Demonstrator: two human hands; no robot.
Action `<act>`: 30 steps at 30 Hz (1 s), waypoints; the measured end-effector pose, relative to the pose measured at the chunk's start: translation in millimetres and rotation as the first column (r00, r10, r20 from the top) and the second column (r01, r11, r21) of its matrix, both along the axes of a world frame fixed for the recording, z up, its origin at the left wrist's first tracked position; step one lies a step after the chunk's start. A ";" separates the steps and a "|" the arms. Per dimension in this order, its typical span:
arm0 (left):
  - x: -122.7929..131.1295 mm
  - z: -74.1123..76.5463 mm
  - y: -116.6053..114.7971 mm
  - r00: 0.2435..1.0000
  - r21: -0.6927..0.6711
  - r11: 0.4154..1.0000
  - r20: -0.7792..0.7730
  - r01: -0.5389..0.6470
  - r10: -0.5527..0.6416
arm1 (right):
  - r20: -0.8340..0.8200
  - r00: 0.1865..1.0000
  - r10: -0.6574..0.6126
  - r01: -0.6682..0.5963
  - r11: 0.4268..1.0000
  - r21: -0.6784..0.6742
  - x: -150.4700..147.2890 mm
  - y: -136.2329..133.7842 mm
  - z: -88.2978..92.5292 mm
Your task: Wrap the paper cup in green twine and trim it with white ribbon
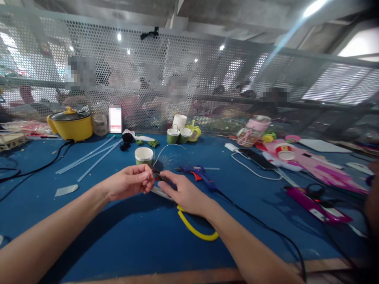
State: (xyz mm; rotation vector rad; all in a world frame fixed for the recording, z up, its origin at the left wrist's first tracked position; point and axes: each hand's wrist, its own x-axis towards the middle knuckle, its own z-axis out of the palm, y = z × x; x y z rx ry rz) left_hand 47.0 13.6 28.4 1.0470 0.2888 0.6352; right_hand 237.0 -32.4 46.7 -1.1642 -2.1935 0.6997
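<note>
Over the middle of the table, my left hand [130,182] is closed in a pinch, its fingertips hiding most of what they hold. A thin pale wire [160,153] curves up from beside those fingertips. My right hand [188,193] is closed around a slim dark tool [160,175], whose tip meets the left fingers; its exact kind is unclear. Just behind the hands stands a green-and-white paper cup [144,155]. Under my right hand lies a curved yellow handle [197,232], with a silvery blade-like piece [162,193] beside it, partly hidden.
A blue glue gun [204,176] lies right of my hands, its black cord trailing to the front edge. Small green cups [173,136] stand at the back. Clear glue sticks [89,157] and a yellow pot [71,125] are left; a phone [257,158] and magenta power strip [318,205] right.
</note>
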 end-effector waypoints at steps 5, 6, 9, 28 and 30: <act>-24.1 8.3 25.8 0.987 0.092 0.990 -0.110 -0.111 0.120 | 0.150 0.986 0.078 -0.063 0.993 -0.099 -2.0 -3.2 -0.6; -25.3 10.2 27.0 0.983 0.087 0.987 -0.118 -0.132 0.141 | 0.175 0.979 0.102 -0.086 0.992 -0.096 -3.5 -4.0 -0.9; -21.0 13.7 22.3 0.968 0.093 0.987 -0.204 -0.127 0.144 | 0.252 0.955 0.154 -0.141 0.988 -0.067 -9.1 -5.8 -2.0; -15.9 41.8 6.9 0.936 0.112 0.929 0.057 -0.352 0.348 | 0.540 0.841 0.019 -0.120 0.981 0.152 -27.2 -16.1 -27.2; -10.3 37.3 -0.3 0.965 0.181 0.955 -0.072 -0.236 0.252 | 0.484 0.873 0.052 -0.135 0.981 0.138 -27.1 -15.5 -29.3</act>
